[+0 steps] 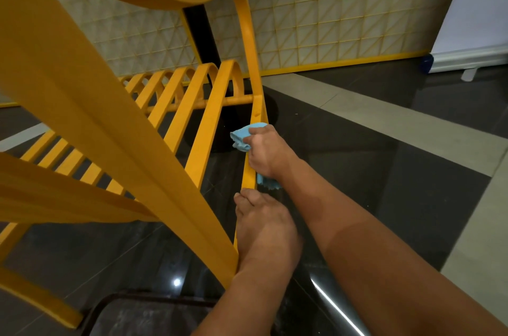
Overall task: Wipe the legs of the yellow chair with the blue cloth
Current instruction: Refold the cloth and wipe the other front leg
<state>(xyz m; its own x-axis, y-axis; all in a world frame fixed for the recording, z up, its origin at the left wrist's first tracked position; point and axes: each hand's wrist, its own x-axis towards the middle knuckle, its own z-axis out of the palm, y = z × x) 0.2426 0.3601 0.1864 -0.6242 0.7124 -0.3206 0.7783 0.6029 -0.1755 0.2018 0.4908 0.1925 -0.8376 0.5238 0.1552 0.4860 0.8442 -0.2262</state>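
One yellow chair leg [258, 113]; right grip [264, 154] closed round blue cloth [242, 137] against it; left grip [264, 225] closed round it nearer.

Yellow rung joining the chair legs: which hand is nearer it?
Right. The right hand, gripping the blue cloth, is on the leg just past the rung; the left hand holds that leg farther away.
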